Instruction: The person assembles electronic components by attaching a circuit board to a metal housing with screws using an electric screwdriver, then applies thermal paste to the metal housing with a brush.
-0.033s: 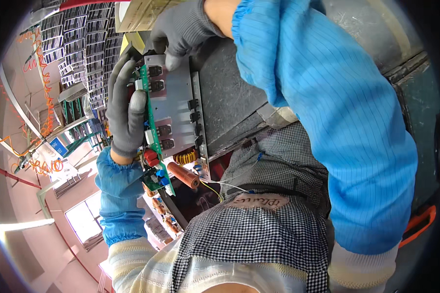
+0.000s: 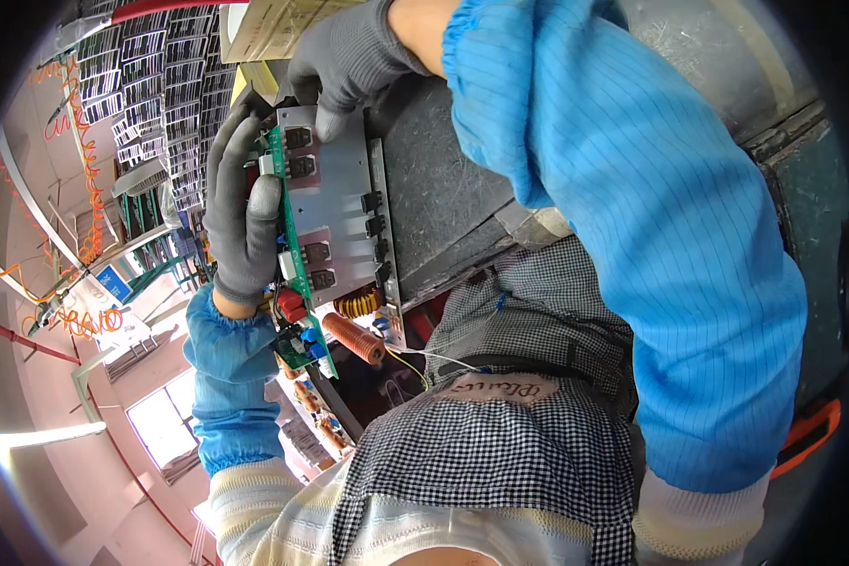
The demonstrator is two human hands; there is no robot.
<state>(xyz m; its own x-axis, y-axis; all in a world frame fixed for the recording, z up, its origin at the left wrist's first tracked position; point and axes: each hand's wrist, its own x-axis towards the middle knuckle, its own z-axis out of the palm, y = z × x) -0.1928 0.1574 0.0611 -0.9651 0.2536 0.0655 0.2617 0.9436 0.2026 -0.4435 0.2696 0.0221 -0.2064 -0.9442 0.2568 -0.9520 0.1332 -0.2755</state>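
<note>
A green circuit board [image 2: 290, 212] is held on edge, with a grey metal heat sink plate [image 2: 335, 203] along its right side. Black transistors [image 2: 317, 252] are mounted on the plate. My left hand [image 2: 242, 217], in a grey glove, lies along the board's left side, its fingers pointing to the far end and the thumb against the components. At that far end my right hand [image 2: 354, 71], also gloved, is curled over the top, thumb on the plate; its other fingertips are partly hidden. A copper coil [image 2: 354, 339] and red parts [image 2: 291, 304] sit at the near end.
A dark, scuffed work surface [image 2: 453, 179] lies right of the board. Behind my hands stands a cardboard box [image 2: 278, 28]. Stacked dark trays [image 2: 146, 85] are at the far left, with orange coiled hoses [image 2: 91, 208] hanging beyond. White and yellow wires [image 2: 424, 354] trail near my apron.
</note>
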